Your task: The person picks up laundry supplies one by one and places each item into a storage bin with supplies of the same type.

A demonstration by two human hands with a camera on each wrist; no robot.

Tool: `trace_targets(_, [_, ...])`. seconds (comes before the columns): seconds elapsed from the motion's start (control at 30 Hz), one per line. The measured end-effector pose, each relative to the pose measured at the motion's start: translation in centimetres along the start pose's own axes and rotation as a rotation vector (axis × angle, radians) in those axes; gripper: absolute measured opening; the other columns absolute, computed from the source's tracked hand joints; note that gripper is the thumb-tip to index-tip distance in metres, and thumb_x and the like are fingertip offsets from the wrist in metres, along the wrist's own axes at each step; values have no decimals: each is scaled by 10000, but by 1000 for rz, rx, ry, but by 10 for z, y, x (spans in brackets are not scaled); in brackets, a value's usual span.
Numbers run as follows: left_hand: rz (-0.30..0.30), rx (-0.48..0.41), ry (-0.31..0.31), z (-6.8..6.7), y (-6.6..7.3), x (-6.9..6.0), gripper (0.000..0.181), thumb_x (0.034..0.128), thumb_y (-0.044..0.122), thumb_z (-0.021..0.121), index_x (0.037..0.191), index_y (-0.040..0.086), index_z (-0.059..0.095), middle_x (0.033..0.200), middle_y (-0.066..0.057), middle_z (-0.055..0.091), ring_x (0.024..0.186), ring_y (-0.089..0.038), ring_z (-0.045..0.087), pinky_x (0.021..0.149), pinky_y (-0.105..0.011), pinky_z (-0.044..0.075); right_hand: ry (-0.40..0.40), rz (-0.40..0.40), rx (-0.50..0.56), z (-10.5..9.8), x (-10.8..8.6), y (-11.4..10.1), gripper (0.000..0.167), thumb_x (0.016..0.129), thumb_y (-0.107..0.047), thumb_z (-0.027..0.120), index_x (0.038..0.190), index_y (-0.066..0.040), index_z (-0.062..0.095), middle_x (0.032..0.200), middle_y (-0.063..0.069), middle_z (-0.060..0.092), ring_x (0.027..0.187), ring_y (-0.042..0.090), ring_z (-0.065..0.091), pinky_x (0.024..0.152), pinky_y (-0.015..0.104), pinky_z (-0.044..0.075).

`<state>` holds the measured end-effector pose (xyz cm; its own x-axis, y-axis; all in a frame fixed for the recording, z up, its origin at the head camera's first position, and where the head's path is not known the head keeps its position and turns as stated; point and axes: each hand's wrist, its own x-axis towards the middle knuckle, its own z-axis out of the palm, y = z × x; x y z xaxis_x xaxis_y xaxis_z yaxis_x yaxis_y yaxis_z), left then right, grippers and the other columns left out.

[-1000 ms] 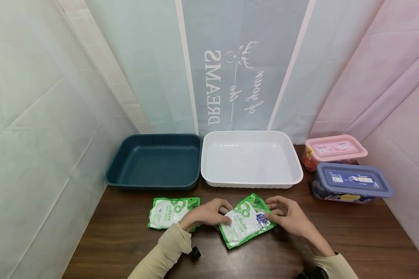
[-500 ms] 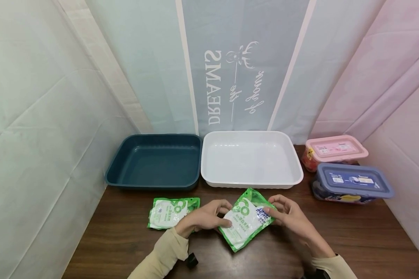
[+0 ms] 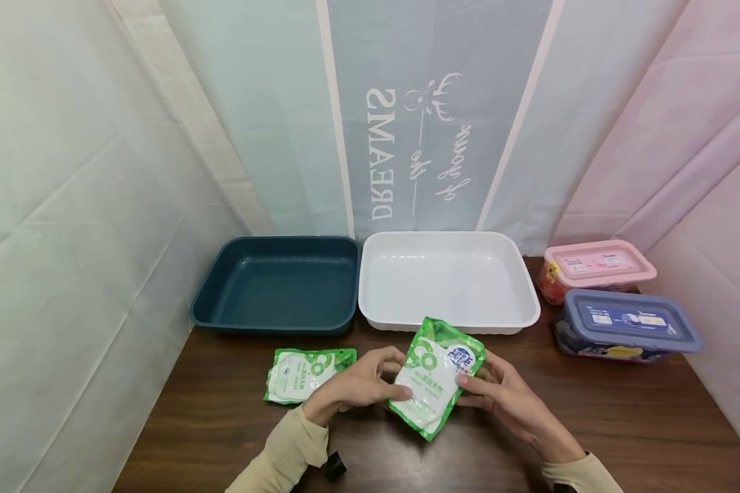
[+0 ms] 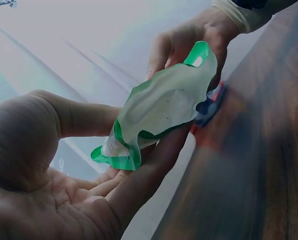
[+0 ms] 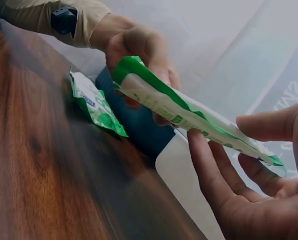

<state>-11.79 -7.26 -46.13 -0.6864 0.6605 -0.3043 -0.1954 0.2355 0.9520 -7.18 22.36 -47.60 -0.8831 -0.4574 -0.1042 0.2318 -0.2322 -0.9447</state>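
A green and white plastic pouch [image 3: 434, 380] with printed lettering is held up tilted above the table, in front of the white tray. My left hand [image 3: 370, 380] pinches its left edge, thumb on the printed face and fingers behind. On the opposite edge my right hand [image 3: 508, 397] grips it, thumb on top and fingers underneath. The left wrist view catches the held pouch [image 4: 163, 102] between both hands; from the right wrist it appears almost edge-on. A second, similar pouch [image 3: 299, 375] lies flat on the table, left of my left hand.
Behind the hands stand a dark teal tray [image 3: 274, 329] and, beside it, a white tray [image 3: 450, 325]. To the right are a pink-lidded box [image 3: 601, 263] and a blue-lidded box [image 3: 632, 322]. Fabric hangs around the brown wooden table [image 3: 222, 445].
The held pouch has turned counterclockwise, its top edge rising toward the white tray. My right hand has shifted left along its edge, with more fingers underneath. The view has shifted slightly.
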Motion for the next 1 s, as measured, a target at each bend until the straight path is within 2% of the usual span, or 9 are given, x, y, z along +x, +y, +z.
trace_targets(0.23, [12,24,26,-7,4,-7,584,987,145,762,1481,-4,490,1524,-262,522,1075,-281,725,803,-296,575,39,-50,-64,8,11,-9,585,1072,-16,591,1596,59,341,1304,61,726,1129,223,731,914,434,645])
trace_targets(0.33, [6,10,35,-10,8,-11,626,994,174,761,1514,2,458,1571,-268,472,1122,-289,710,830,-312,572,51,-50,-82,9,16,-13,607,1072,-27,602,1609,60,332,1320,58,725,1135,228,736,914,440,646])
trace_targets(0.47, [17,-21,31,-15,10,-15,621,1006,172,745,1516,-3,436,1559,-265,486,1069,-268,730,829,-316,565,68,-47,-109,11,24,-18,607,1072,-59,625,1608,38,357,1348,52,717,1154,229,737,919,457,644])
trace_targets(0.73, [101,-63,10,-32,12,-25,635,1011,112,706,1547,-26,396,1491,-243,565,995,-173,738,894,-408,599,106,-44,-141,23,45,-30,596,1074,-130,656,1600,-6,406,1415,118,661,1179,218,724,946,443,635])
trace_targets(1.0, [152,-125,59,-48,15,-40,699,1008,98,704,1600,-3,346,1538,-275,505,1063,-195,754,991,-490,608,128,-85,-187,41,66,-39,435,1028,-103,711,1375,52,499,1346,184,664,1136,177,726,976,373,619])
